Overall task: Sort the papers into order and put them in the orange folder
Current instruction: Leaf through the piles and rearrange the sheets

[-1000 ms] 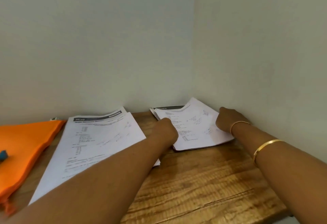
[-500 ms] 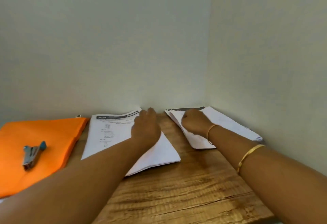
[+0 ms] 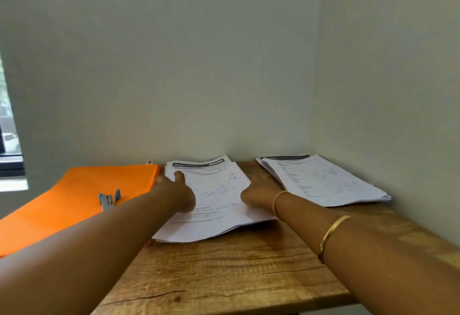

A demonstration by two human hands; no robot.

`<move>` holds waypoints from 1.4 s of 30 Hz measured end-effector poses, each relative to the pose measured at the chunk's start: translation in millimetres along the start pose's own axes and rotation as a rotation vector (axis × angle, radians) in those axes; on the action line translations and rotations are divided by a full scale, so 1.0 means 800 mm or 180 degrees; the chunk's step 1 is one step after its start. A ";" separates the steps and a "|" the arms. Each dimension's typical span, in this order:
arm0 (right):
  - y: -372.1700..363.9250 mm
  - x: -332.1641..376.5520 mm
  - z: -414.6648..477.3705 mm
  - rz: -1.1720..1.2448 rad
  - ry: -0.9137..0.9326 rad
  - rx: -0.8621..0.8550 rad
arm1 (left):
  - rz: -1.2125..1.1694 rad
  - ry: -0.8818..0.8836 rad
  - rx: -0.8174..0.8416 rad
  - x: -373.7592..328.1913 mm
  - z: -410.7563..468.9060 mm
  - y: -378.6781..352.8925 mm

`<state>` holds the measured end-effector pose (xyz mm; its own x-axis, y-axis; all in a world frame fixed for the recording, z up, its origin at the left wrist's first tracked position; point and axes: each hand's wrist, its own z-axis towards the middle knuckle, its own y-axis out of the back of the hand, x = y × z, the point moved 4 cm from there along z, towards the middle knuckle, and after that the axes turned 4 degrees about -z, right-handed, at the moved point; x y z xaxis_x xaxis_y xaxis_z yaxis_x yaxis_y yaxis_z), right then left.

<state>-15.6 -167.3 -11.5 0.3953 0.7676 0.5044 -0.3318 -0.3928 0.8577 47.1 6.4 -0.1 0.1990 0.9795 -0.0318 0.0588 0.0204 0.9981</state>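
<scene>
Though stacked, the printed papers (image 3: pixel 216 190) fan out unevenly

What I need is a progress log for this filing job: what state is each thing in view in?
Orange folder: flat on the table, no papers seen inside.
Stapler: lying on the folder.
Middle stack: on the table, sheets fanned, near edge bowed up.
Right stack: lying flat, untouched.
Left hand: pinches the middle stack's left edge, thumb on top.
Right hand: at the middle stack's right edge; grip hidden.
</scene>
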 end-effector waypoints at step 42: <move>0.159 -0.221 -0.026 -0.2054 -0.0773 -0.1443 | -0.2270 -0.1787 -0.0856 -0.211 -0.047 -0.019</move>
<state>-145.7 -342.8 6.5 0.7835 0.6211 -0.0217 -0.2689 0.3704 0.8891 -24.4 -151.7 -8.1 0.6488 0.4799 -0.5906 0.1347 0.6914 0.7098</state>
